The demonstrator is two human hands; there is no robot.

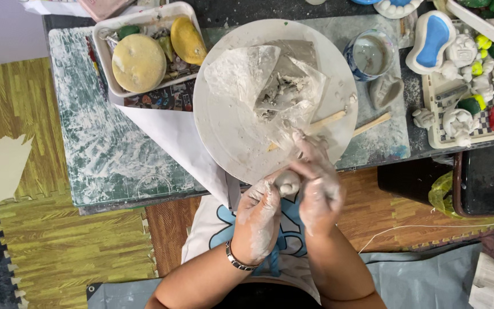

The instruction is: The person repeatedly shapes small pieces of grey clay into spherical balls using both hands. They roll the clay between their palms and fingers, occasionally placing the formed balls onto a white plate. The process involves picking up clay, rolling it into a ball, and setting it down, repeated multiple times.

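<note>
Clay-smeared table (pixel 87 143); both hands (pixel 290 200) squeeze a clay lump (pixel 287 183)

Both clay-smeared hands, left hand (pixel 260 220) and right hand (pixel 318 191), cupping a small clay lump (pixel 287 183) at lower centre, round board (pixel 224 129) with crumpled plastic (pixel 258 74) above, sponge tray (pixel 105 54) upper left

My worktable (pixel 87 189) is dark, topped with a clay-smeared green cutting mat (pixel 95 131). On it: round white turntable (pixel 224 131), white tray (pixel 105 63) of yellow sponges, blue-patterned water cup (pixel 371 55), two wooden sticks (pixel 373 123), a grey clay lump (pixel 385 90), a checkered tray (pixel 430 97) of white figurines.
</note>
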